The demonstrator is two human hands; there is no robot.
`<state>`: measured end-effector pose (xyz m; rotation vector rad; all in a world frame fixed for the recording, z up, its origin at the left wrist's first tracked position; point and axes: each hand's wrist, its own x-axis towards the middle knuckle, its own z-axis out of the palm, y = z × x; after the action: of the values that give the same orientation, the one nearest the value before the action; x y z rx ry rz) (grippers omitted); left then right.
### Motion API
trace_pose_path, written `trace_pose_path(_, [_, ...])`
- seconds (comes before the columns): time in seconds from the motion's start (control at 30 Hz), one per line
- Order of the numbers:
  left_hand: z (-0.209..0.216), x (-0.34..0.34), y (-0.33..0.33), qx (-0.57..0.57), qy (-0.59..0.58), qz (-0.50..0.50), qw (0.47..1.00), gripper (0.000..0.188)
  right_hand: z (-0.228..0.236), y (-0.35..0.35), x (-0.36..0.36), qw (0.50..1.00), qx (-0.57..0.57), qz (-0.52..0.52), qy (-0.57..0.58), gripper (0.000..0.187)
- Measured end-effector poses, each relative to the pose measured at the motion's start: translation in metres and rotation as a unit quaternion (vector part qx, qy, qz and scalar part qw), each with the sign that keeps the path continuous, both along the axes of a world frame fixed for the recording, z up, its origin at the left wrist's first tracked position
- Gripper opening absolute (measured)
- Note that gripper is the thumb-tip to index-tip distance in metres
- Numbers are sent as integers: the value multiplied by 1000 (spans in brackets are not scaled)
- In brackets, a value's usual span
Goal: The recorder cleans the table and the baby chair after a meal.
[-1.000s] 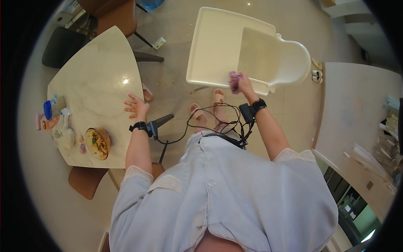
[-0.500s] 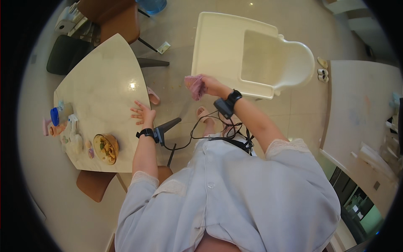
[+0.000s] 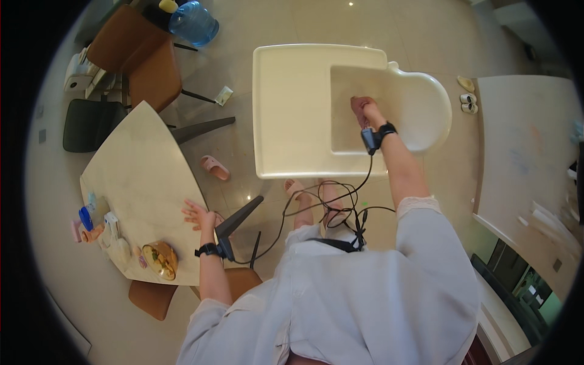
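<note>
A cream high chair [image 3: 291, 112] stands ahead of me, its wide tray on the left and rounded seat back on the right. Inside the seat opening, my right hand [image 3: 370, 112] is closed round a crumpled pinkish-purple cloth [image 3: 358, 104]. Whether the cloth presses on the seat surface is hard to tell. At the right edge of the pale marble-look table [image 3: 137, 164], my left hand [image 3: 197, 216] lies with its fingers spread and nothing in them. A glass bowl of food [image 3: 160, 261] stands near that hand, toward the table's near end.
Black cables [image 3: 350, 210] hang from my wrists and waist. Small items and a blue-lidded container [image 3: 86, 218] crowd the table's left side. Brown chair [image 3: 152, 70], water jug [image 3: 194, 24], pink slipper [image 3: 215, 167] and packet [image 3: 224, 95] lie beyond. Another pale surface [image 3: 523, 152] stands right.
My right hand has carried the cloth from beside the tray's near left corner rightward into the seat opening. My left hand stays spread at the table edge. The view has shifted.
</note>
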<state>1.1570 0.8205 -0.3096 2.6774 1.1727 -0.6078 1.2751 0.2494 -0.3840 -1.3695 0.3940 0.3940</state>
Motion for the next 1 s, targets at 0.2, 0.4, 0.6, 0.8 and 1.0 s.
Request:
trace_pose_path(0.2, [-8, -10, 13, -10, -35, -4, 999, 101, -51, 55, 7, 842, -493, 178, -128, 24])
trace_pose_path(0.4, [-3, -2, -2, 10, -22, 13, 1000, 98, -64, 84, 2, 927, -257, 139, 235, 16])
trace_pose_path(0.6, [-7, -8, 8, 12, -11, 12, 1000, 99, -40, 115, -34, 956, -133, 259, 40, 34])
trace_pose_path(0.8, [-7, -7, 4, 9, -27, 10, 1000, 98, -20, 9, -19, 964, 105, 161, 182, 30])
trace_pose_path(1.0, [-1, -3, -3, 9, -38, -12, 999, 94, -34, -8, -40, 964, -208, -62, 152, 27])
